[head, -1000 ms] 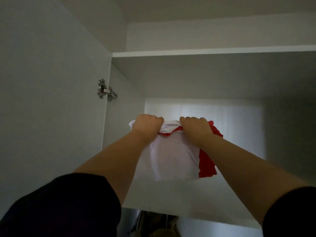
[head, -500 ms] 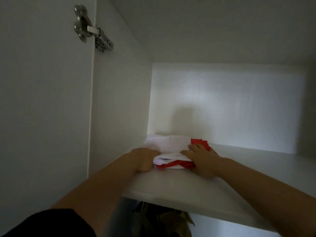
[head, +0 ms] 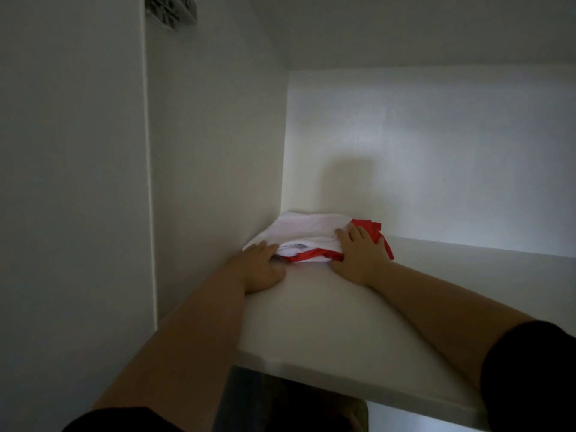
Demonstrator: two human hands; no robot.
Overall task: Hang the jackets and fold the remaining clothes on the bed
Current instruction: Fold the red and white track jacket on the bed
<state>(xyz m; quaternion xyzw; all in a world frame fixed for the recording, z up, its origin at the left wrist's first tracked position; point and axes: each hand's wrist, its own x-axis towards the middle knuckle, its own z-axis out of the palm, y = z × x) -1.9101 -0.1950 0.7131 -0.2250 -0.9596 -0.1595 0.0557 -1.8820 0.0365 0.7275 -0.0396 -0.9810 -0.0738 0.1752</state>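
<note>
A folded white garment with red trim lies in the back left corner of a white wardrobe shelf. My left hand lies flat on the shelf with its fingertips at the garment's front left edge. My right hand rests on the garment's right side with fingers spread and straight, pressing the fabric. Red cloth shows behind and beside the right hand.
The open wardrobe door stands at the left with a metal hinge at the top. The wardrobe's left wall and back panel close in the shelf. Dark hanging clothes show below the shelf's front edge.
One second ago both hands gripped the garment in the air in front of the shelf. It now lies on the shelf, pushed toward the back corner, and both hands have flattened.
</note>
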